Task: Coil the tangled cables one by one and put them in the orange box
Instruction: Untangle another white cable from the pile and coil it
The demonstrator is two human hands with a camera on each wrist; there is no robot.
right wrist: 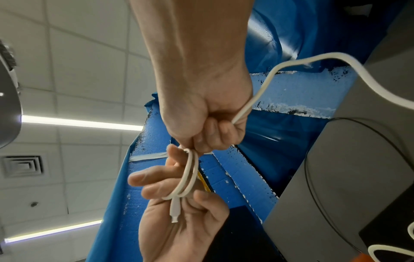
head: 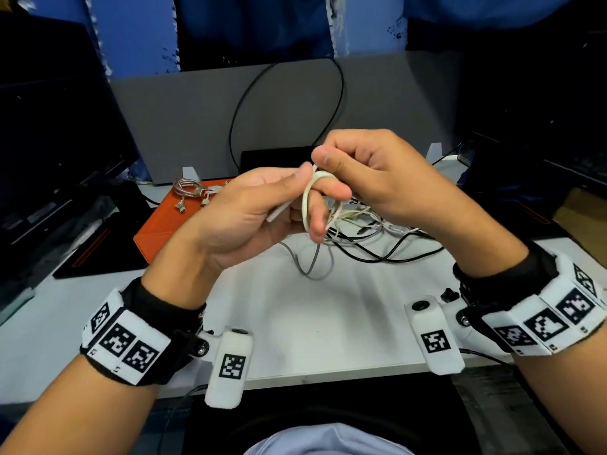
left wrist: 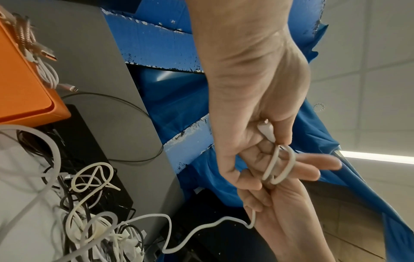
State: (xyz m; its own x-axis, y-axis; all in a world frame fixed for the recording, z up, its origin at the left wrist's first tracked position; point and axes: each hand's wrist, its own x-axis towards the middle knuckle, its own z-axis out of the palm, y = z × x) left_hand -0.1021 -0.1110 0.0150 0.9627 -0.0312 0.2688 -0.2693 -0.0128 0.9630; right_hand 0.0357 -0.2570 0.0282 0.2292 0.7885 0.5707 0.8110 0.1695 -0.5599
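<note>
Head: left hand (head: pixel 249 208) pinches white cable (head: pixel 307 205) looped round its fingers; right hand (head: pixel 371 178) grips the strand above the counter (head: pixel 328 307), orange box (head: pixel 164 224) far left.
Left wrist: tangle (left wrist: pixel 89 221) trails; feed slack gradually.
Right wrist: plug (right wrist: pixel 174 211) in left palm; keep loops even.

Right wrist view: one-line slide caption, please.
Right hand winds white cable in loops around left hand's fingers.
</note>
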